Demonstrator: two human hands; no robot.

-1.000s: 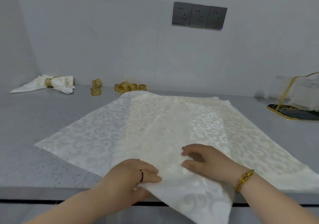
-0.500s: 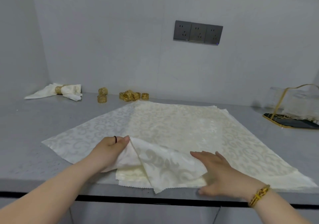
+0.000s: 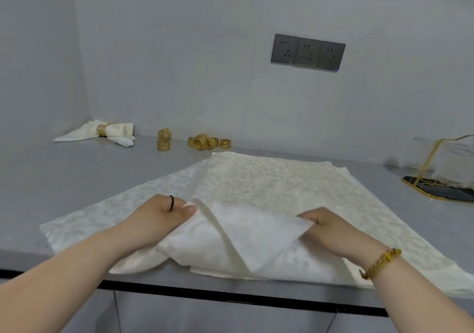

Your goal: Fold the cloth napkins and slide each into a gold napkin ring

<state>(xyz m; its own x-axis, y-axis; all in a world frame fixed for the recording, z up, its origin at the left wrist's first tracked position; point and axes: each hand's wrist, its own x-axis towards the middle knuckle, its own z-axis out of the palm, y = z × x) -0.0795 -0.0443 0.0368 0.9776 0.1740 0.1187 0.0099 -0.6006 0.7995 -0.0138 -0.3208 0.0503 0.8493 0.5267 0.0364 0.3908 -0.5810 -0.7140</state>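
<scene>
I note the left hand point(image 3: 164, 214) and right hand point(image 3: 331, 226) each pinching the top cream napkin point(image 3: 251, 238). Its near corner is folded over the stack at the counter's point(image 3: 77, 179) front edge. Loose gold napkin rings point(image 3: 207, 141) sit by the back wall, well apart. One ringed napkin point(image 3: 102, 131) lies far left.

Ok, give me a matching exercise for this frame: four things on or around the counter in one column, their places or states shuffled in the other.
1. ringed napkin
2. loose gold rings
3. top napkin
4. socket panel

A. on the wall
B. far left of the counter
C. near edge lifted, gripped by left hand and right hand
D. along the counter's back, beyond the napkin stack

Pairs: 1-B, 2-D, 3-C, 4-A
</scene>
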